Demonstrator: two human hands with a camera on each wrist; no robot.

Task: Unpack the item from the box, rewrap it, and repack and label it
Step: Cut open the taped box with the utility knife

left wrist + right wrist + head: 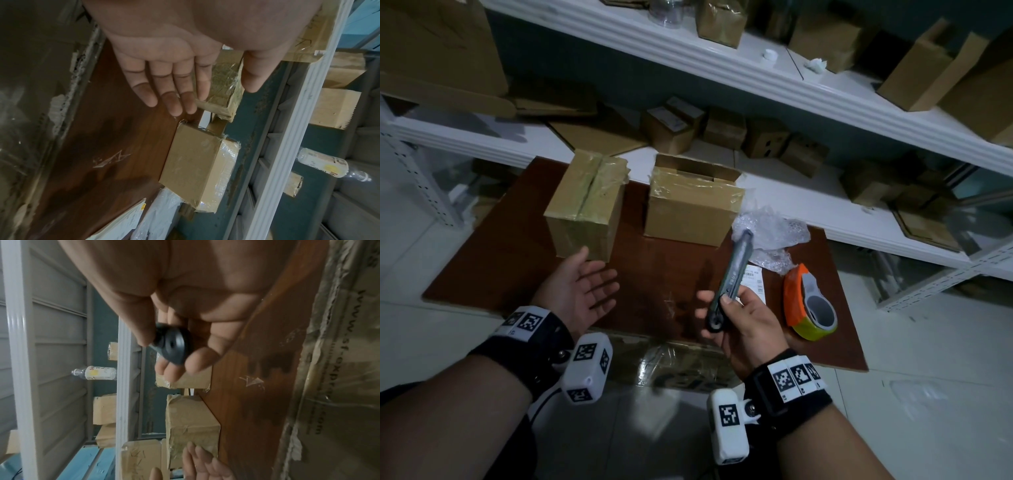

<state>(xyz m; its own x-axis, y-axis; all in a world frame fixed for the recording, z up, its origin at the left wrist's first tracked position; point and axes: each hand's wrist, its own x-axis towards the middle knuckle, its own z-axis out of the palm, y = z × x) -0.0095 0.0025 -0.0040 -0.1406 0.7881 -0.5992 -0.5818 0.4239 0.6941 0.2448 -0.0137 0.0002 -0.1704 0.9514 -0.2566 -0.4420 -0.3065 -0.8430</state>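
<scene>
We held the dark elongated item point(729, 286) in our right hand point(744, 327), thumb on top and fingers curled under its rounded near end, so that it pointed up and away toward the far right. Our left hand point(582, 289) was empty, palm up, fingers straight and slightly spread, just near of the taped box point(585, 209) without touching it. The two hands were apart, both raised over the brown board point(517, 260).

On the board's far side stood two cardboard boxes: the taped box on the left, and the opened box point(693, 202) to its right, its flaps up. Crumpled bubble wrap point(770, 233) lay right of the opened box, with a white paper label point(755, 279) near of it, partly hidden by the item. An orange tape dispenser point(810, 303) sat at the board's right side. White shelves point(774, 85) stacked with more cartons point(928, 68) ran along the far side.
</scene>
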